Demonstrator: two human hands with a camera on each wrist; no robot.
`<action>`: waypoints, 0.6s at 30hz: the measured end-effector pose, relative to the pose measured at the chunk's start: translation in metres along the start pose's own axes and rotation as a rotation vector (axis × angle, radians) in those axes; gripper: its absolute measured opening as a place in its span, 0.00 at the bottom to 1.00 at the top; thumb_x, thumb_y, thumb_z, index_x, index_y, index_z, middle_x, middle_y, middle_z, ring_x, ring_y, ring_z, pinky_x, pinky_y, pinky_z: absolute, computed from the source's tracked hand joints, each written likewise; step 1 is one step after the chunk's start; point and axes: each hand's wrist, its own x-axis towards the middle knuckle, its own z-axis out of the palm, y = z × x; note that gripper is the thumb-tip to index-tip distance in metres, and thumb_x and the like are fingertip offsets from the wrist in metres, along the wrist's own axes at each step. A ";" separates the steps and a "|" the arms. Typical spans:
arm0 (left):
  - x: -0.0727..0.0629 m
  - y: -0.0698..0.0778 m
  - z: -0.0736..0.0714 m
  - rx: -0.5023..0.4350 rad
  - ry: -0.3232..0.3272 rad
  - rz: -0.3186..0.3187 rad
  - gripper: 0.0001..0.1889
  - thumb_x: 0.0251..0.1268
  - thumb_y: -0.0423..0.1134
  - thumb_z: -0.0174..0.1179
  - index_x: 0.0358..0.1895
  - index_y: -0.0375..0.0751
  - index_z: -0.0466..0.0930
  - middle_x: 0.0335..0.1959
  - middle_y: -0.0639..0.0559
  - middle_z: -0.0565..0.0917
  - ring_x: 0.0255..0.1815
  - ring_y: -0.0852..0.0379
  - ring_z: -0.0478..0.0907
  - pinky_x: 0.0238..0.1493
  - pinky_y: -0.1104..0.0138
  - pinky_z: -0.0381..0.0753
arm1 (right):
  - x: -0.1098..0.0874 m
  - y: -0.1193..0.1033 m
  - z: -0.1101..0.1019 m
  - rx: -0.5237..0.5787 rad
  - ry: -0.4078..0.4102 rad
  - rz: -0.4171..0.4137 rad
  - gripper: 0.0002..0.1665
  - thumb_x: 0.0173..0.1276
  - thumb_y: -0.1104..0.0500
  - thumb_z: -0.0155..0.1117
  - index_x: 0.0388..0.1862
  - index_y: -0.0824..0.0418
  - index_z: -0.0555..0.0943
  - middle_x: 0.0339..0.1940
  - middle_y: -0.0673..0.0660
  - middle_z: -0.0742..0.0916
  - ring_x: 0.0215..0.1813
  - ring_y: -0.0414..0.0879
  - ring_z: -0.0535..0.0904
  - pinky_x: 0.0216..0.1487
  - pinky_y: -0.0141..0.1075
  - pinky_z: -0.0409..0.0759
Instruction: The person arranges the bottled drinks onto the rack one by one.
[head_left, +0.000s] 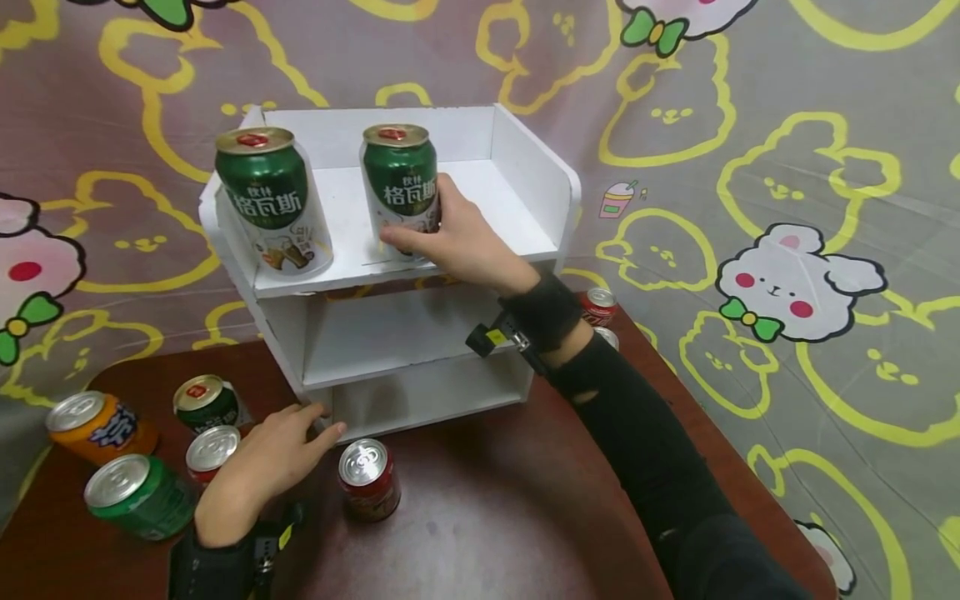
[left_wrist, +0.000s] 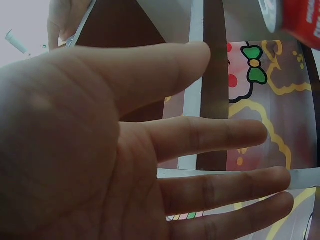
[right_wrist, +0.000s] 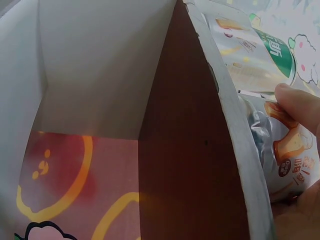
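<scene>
My right hand grips a green-and-white drink can at the top level of a white shelf unit, thumb in front and fingers round its right side. In the right wrist view this can shows a dented lower side close to the shelf edge. A matching green-and-white can stands at the left end of the same level. Low by the unit's left foot, my left hand holds nothing, its fingers extended in the left wrist view. A red can with a silver top stands on the table just right of it.
Left on the brown table are an orange can, a light green can, a dark green can and a red can partly behind my left hand. Another red can stands right of the unit. Patterned cloth hangs behind.
</scene>
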 end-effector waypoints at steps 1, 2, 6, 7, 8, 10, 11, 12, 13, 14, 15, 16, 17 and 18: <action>0.000 0.000 0.000 -0.002 -0.003 -0.003 0.33 0.69 0.58 0.49 0.59 0.27 0.71 0.53 0.27 0.74 0.53 0.31 0.72 0.45 0.41 0.72 | 0.000 -0.001 0.001 -0.008 0.005 0.009 0.46 0.58 0.44 0.70 0.67 0.58 0.57 0.58 0.52 0.75 0.56 0.39 0.71 0.53 0.32 0.70; 0.000 0.000 0.000 -0.004 -0.005 -0.006 0.33 0.69 0.57 0.49 0.59 0.27 0.71 0.53 0.27 0.74 0.53 0.31 0.71 0.46 0.41 0.72 | 0.000 -0.001 0.001 -0.015 0.011 0.017 0.47 0.58 0.43 0.70 0.67 0.57 0.57 0.58 0.52 0.75 0.56 0.39 0.71 0.53 0.32 0.70; 0.000 0.000 0.001 -0.005 0.001 -0.008 0.33 0.69 0.57 0.50 0.59 0.27 0.71 0.54 0.27 0.74 0.54 0.31 0.71 0.47 0.41 0.71 | -0.001 -0.003 0.004 -0.038 0.039 0.025 0.46 0.57 0.42 0.70 0.66 0.57 0.58 0.57 0.52 0.75 0.55 0.39 0.71 0.53 0.33 0.70; 0.000 0.000 0.001 -0.004 0.003 -0.009 0.33 0.69 0.56 0.50 0.59 0.27 0.71 0.54 0.27 0.74 0.54 0.31 0.71 0.47 0.41 0.71 | -0.001 -0.003 0.004 -0.042 0.045 0.023 0.46 0.57 0.42 0.70 0.66 0.58 0.58 0.57 0.52 0.75 0.55 0.39 0.72 0.53 0.33 0.70; 0.000 0.000 0.001 -0.002 0.005 -0.009 0.32 0.69 0.56 0.50 0.59 0.27 0.71 0.54 0.27 0.74 0.54 0.31 0.71 0.47 0.41 0.71 | -0.001 -0.003 0.005 -0.046 0.050 0.019 0.45 0.57 0.43 0.70 0.65 0.58 0.58 0.56 0.52 0.76 0.55 0.39 0.72 0.52 0.33 0.70; 0.000 0.001 0.001 -0.001 0.007 -0.010 0.32 0.69 0.56 0.51 0.59 0.26 0.71 0.53 0.27 0.74 0.54 0.31 0.71 0.47 0.41 0.72 | -0.001 -0.003 0.006 -0.048 0.061 0.008 0.45 0.57 0.43 0.70 0.65 0.58 0.59 0.56 0.52 0.76 0.54 0.39 0.73 0.52 0.32 0.70; 0.000 0.001 0.001 -0.001 0.004 -0.013 0.33 0.69 0.56 0.51 0.59 0.26 0.71 0.54 0.27 0.74 0.54 0.31 0.71 0.47 0.41 0.72 | -0.001 -0.003 0.007 -0.049 0.066 0.005 0.44 0.57 0.43 0.70 0.64 0.59 0.59 0.55 0.52 0.76 0.54 0.39 0.73 0.51 0.32 0.71; 0.000 0.001 0.001 0.000 0.002 -0.013 0.33 0.69 0.56 0.50 0.59 0.26 0.71 0.54 0.27 0.74 0.54 0.30 0.71 0.47 0.41 0.71 | -0.001 -0.003 0.008 -0.051 0.072 0.003 0.44 0.57 0.43 0.70 0.64 0.59 0.59 0.55 0.52 0.76 0.53 0.39 0.73 0.51 0.32 0.71; 0.000 0.001 0.001 0.000 0.000 -0.016 0.33 0.69 0.56 0.51 0.59 0.26 0.71 0.54 0.27 0.73 0.54 0.30 0.71 0.47 0.41 0.71 | -0.001 -0.003 0.008 -0.054 0.076 0.003 0.44 0.57 0.43 0.70 0.64 0.59 0.60 0.55 0.52 0.76 0.53 0.39 0.73 0.51 0.32 0.71; -0.001 0.001 0.001 0.000 0.000 -0.015 0.33 0.69 0.56 0.50 0.59 0.26 0.71 0.54 0.26 0.73 0.54 0.30 0.71 0.47 0.41 0.71 | -0.001 -0.003 0.009 -0.058 0.080 0.005 0.44 0.57 0.43 0.70 0.64 0.59 0.60 0.55 0.52 0.76 0.53 0.39 0.73 0.51 0.32 0.71; -0.001 0.001 0.001 -0.001 0.000 -0.014 0.33 0.69 0.56 0.50 0.59 0.26 0.70 0.54 0.26 0.73 0.54 0.30 0.71 0.47 0.41 0.71 | 0.000 -0.003 0.010 -0.061 0.086 0.006 0.44 0.57 0.43 0.70 0.64 0.59 0.60 0.55 0.52 0.76 0.53 0.39 0.73 0.50 0.32 0.71; -0.001 0.002 0.001 0.000 0.000 -0.014 0.33 0.69 0.56 0.50 0.59 0.26 0.70 0.55 0.26 0.73 0.55 0.30 0.70 0.47 0.41 0.71 | 0.000 -0.004 0.010 -0.066 0.090 0.012 0.45 0.57 0.43 0.70 0.64 0.59 0.60 0.55 0.52 0.76 0.53 0.39 0.73 0.50 0.32 0.71; -0.001 0.002 0.001 0.001 -0.002 -0.014 0.34 0.69 0.57 0.50 0.60 0.26 0.70 0.55 0.26 0.73 0.55 0.30 0.70 0.47 0.41 0.71 | 0.000 -0.004 0.011 -0.069 0.096 0.015 0.45 0.56 0.42 0.71 0.64 0.59 0.60 0.54 0.52 0.76 0.53 0.39 0.73 0.50 0.32 0.71; -0.001 0.001 0.000 0.002 -0.002 -0.013 0.34 0.69 0.57 0.50 0.60 0.26 0.70 0.55 0.26 0.73 0.55 0.30 0.70 0.47 0.41 0.71 | 0.001 -0.004 0.011 -0.070 0.101 0.017 0.45 0.57 0.42 0.71 0.64 0.59 0.60 0.54 0.52 0.76 0.53 0.39 0.73 0.50 0.32 0.71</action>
